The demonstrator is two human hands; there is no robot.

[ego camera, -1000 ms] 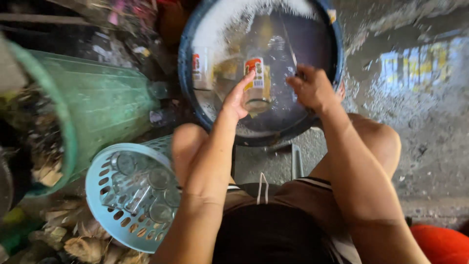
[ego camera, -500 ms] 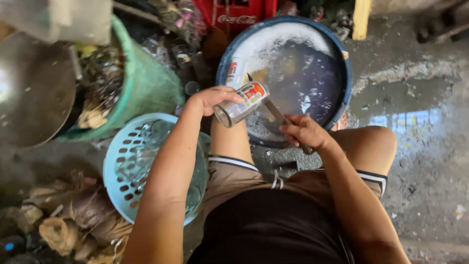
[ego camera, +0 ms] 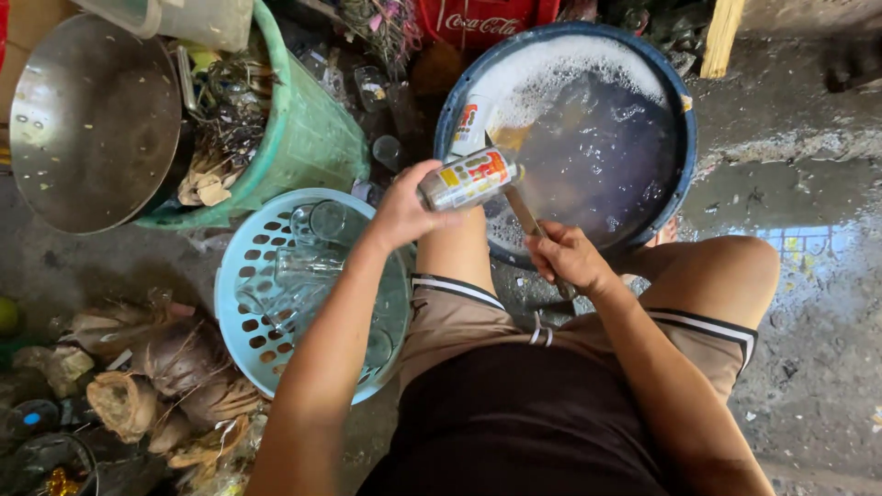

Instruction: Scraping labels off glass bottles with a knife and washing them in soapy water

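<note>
Two hands, one labelled bottle in hand, one thin stick-like tool. Near the body: right hand [ego camera: 570, 259] closed around the tool [ego camera: 525, 213], fingers wrapped on its lower end, above the right thigh; the tool slants up and left, its tip just under the bottle [ego camera: 470, 179]. Left hand [ego camera: 404, 209] clamped round the bottle's base end; the bottle lies near-horizontal, its neck end pointing right over the basin rim.

Left of the left arm: one light blue perforated basket [ego camera: 241, 276] with several clear glasses [ego camera: 308, 262] inside, exact count unclear; the forearm crosses the basket's right side and hides part of it. Lower left: pile of coconut husks [ego camera: 175, 363].

Farther out: one round blue basin [ego camera: 684, 119] of soapy water with foam, a second labelled bottle [ego camera: 469, 121] floating at its left edge. One green bin [ego camera: 312, 138] full of scraps, one metal bowl [ego camera: 92, 119] leaning on it. Wet concrete floor [ego camera: 808, 230] on the right.
</note>
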